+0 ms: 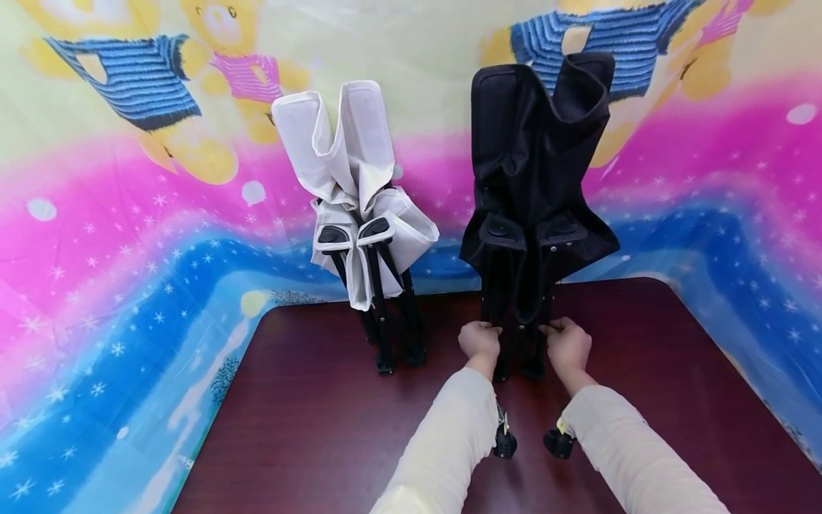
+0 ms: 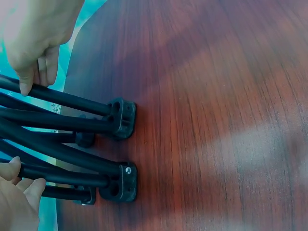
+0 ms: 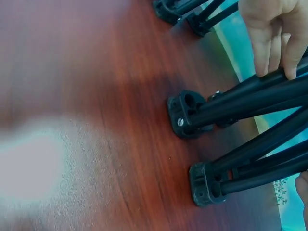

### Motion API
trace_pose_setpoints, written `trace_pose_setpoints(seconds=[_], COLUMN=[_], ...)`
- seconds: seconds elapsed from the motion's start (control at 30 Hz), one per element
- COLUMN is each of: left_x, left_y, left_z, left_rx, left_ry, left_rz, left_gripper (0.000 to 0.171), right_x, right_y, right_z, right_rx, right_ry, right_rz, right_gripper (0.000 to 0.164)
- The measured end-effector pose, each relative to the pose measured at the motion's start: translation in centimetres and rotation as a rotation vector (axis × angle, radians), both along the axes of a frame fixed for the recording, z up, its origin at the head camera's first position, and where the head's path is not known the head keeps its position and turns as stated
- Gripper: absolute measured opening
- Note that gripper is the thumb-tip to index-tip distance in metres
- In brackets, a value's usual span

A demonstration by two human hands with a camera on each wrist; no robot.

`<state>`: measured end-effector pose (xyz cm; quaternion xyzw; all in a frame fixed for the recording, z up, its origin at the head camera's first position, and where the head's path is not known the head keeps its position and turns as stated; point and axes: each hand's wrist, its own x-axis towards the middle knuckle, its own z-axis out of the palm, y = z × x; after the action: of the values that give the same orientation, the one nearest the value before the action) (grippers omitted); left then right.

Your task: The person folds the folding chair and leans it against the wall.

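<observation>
A folded black fabric camping chair (image 1: 536, 171) stands upright on the table, leaning near the backdrop. My left hand (image 1: 480, 343) pinches one of its black tube legs from the left side, low down. On the other side my right hand (image 1: 569, 348) pinches another leg between thumb and fingers. In the left wrist view the leg tubes (image 2: 72, 125) run close together into plastic feet (image 2: 125, 118) that meet the tabletop. The right wrist view shows a screwed foot (image 3: 180, 115), with only the edge of my right hand (image 3: 303, 190) in sight.
A folded white camping chair (image 1: 359, 185) with black legs stands to the left. Both chairs are on a dark red-brown table (image 1: 308, 428) with rounded corners. Behind it hangs a printed bear backdrop (image 1: 424, 86). Small black devices (image 1: 505, 442) hang at both wrists.
</observation>
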<state>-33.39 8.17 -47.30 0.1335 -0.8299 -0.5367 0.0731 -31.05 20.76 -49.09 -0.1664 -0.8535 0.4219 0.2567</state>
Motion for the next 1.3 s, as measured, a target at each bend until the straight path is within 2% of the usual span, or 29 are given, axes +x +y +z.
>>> trace_pose_setpoints(seconds=[0.17, 0.4, 0.5, 0.6, 0.63, 0.73, 0.83, 0.87, 1.07, 1.2, 1.3], left_x=[-0.3, 0.1, -0.2, -1.0, -1.8, -2.4, -2.3, -1.6, -0.6, -0.9, -1.6], left_y=[0.3, 0.7, 1.0, 1.3, 1.6, 1.7, 1.7, 1.5, 0.8, 0.5, 0.5], left_z=[-0.3, 0.1, -0.2, -1.4, -3.1, -4.0, -3.5, -2.0, -0.1, 0.1, -0.4], left_rx=[0.129, 0.269, 0.337, 0.36, 0.362, 0.362, 0.384, 0.384, 0.348, 0.313, 0.303], left_ry=[-0.037, -0.036, -0.047, -0.043, 0.012, 0.014, -0.013, -0.071, -0.096, -0.108, -0.145], left_rz=[0.046, 0.101, 0.12, 0.105, 0.095, 0.058, 0.038, 0.029, -0.062, -0.117, -0.16], left_gripper=[0.005, 0.007, 0.012, 0.017, 0.018, 0.025, 0.03, 0.032, 0.037, 0.039, 0.043], right_x=[-0.1, -0.5, -0.6, -0.6, -0.7, -0.7, -0.8, -0.8, -1.1, -1.5, -1.7], right_y=[-0.2, -0.3, -0.4, -0.5, -0.5, -0.6, -0.6, -0.6, -0.5, -0.3, -0.2], right_z=[0.2, 0.5, 0.6, 0.9, 0.9, 1.1, 1.2, 1.2, 1.2, 1.0, 1.0], right_rx=[-0.04, -0.062, -0.087, -0.105, -0.107, -0.122, -0.144, -0.158, -0.213, -0.195, -0.191], right_ry=[-0.024, -0.028, -0.039, -0.056, -0.063, -0.092, -0.129, -0.142, -0.202, -0.213, -0.224], right_rz=[-0.002, -0.009, -0.003, 0.007, 0.011, 0.032, 0.065, 0.079, 0.138, 0.14, 0.158], right_gripper=[0.014, 0.016, 0.019, 0.023, 0.024, 0.026, 0.029, 0.03, 0.034, 0.035, 0.035])
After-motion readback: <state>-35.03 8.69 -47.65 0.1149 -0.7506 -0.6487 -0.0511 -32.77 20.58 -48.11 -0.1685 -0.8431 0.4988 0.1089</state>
